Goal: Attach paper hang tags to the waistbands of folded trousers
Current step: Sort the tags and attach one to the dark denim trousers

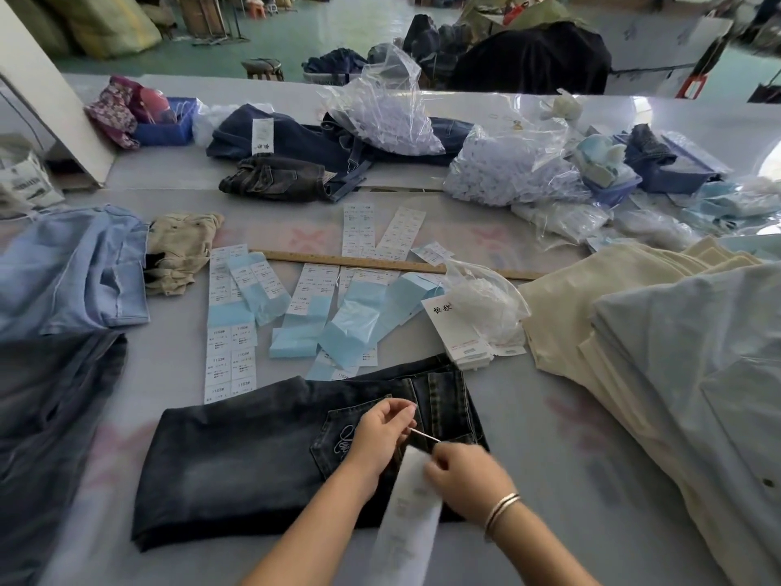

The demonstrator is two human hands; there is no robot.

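Note:
A folded pair of dark washed jeans lies in front of me, waistband to the right. My left hand pinches one end of a thin white string above the back pocket. My right hand, with bangles on the wrist, pinches the other end of the string and holds a long white paper hang tag, which is blurred and hangs toward me. A stack of white hang tags lies just beyond the waistband.
Strips of size stickers with blue backing and a wooden ruler lie mid-table. Plastic bags of fasteners sit beside the tags. Cream and pale blue trousers are stacked right; blue and dark garments left. More jeans lie farther back.

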